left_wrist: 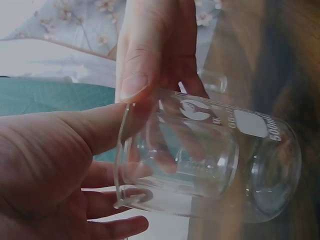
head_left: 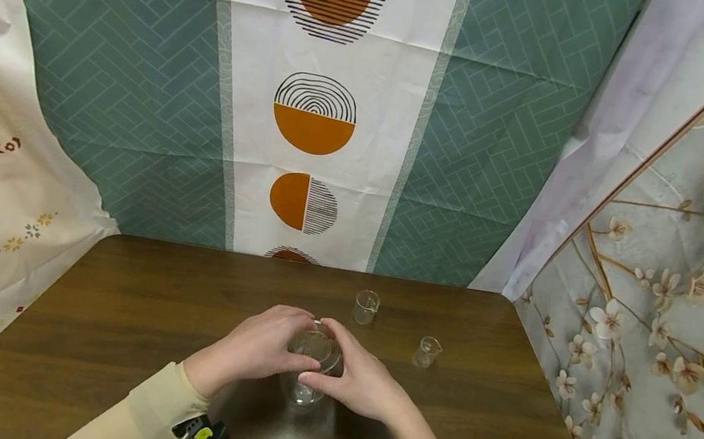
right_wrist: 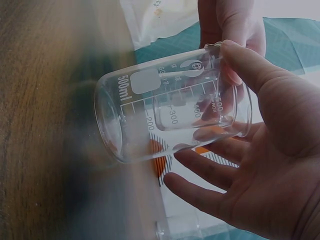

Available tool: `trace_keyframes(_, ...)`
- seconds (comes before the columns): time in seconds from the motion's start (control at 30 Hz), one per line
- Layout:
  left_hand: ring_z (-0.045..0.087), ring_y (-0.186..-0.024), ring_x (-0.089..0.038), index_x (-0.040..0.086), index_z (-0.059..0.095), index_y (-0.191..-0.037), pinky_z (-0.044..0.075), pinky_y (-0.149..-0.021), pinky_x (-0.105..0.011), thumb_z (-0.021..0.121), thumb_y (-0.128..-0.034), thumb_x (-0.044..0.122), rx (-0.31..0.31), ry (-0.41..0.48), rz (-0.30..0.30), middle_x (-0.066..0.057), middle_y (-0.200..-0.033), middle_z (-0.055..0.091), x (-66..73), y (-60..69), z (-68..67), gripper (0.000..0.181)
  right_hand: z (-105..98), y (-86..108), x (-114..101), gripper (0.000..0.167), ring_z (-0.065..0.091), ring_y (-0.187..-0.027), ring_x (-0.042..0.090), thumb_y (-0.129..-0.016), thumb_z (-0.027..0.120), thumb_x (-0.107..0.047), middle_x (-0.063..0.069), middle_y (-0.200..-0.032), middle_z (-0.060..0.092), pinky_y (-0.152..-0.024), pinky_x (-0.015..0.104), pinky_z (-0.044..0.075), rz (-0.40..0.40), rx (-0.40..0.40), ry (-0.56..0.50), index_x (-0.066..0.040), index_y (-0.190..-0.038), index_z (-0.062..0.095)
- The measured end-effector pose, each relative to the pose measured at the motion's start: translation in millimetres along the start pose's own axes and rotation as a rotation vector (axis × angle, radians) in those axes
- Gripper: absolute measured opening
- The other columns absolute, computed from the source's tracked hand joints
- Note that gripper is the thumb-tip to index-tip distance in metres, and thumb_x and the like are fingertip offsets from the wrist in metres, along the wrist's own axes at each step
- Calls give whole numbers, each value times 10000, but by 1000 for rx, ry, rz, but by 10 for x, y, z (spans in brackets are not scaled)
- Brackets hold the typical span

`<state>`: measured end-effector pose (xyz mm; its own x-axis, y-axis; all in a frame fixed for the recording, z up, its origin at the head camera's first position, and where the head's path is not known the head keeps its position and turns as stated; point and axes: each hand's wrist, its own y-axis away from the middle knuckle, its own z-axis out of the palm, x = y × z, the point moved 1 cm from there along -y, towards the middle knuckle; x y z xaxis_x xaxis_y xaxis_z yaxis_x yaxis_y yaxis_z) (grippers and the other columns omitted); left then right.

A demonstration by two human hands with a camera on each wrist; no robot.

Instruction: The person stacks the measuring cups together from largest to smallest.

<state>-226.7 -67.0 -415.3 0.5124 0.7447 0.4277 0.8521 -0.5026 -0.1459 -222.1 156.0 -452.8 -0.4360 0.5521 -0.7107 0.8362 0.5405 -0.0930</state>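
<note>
A clear 500 ml glass beaker (right_wrist: pixel 140 107) stands upright at the front middle of the table, with white print and a scale on its wall. Nested inside its upper part is a smaller glass beaker (right_wrist: pixel 172 117). My left hand (head_left: pixel 259 347) grips the large beaker's rim from the left, its thumb in front and its fingers behind. From the right, my right hand (head_left: pixel 364 379) holds the same rim, thumb near the front. In the head view both hands cover much of the glass. Whether any fingertip touches the inner beaker I cannot tell.
Two small glass beakers stand on the brown wooden table (head_left: pixel 119 336): one small beaker (head_left: pixel 366 308) behind the hands, another small beaker (head_left: pixel 427 353) to their right. Patterned cloths (head_left: pixel 136 101) hang behind the table and at both sides.
</note>
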Motion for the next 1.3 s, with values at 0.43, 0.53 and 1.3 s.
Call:
trace_keyframes(0.43,621,-1344,-376,75,820,-1191,566,-1045,-576,963,-861,410,-61,-49,-12,-133,-1348,738,13,-42,-19,492,35,0,8,877,641,-1286,202,-965,768,-680,-69,-1594,539,-1011,528,548,13,3,3,-300,-1667,404)
trace_keyframes(0.53,633,-1329,-372,80,828,-1177,569,-1043,-566,965,-854,416,-74,-48,-15,-128,-1336,745,10,-58,-18,485,35,5,4,869,645,-1270,195,-969,768,-674,-77,-1598,535,-1006,525,548,14,1,3,-309,-1667,401)
trace_keyframes(1.3,681,-1232,-346,75,848,-1143,602,-980,-539,990,-819,411,-116,-44,4,-98,-1264,778,26,-116,-41,488,34,-1,-6,832,624,-1324,190,-978,765,-661,-109,-1607,531,-1000,500,554,0,-9,-20,-349,-1655,397)
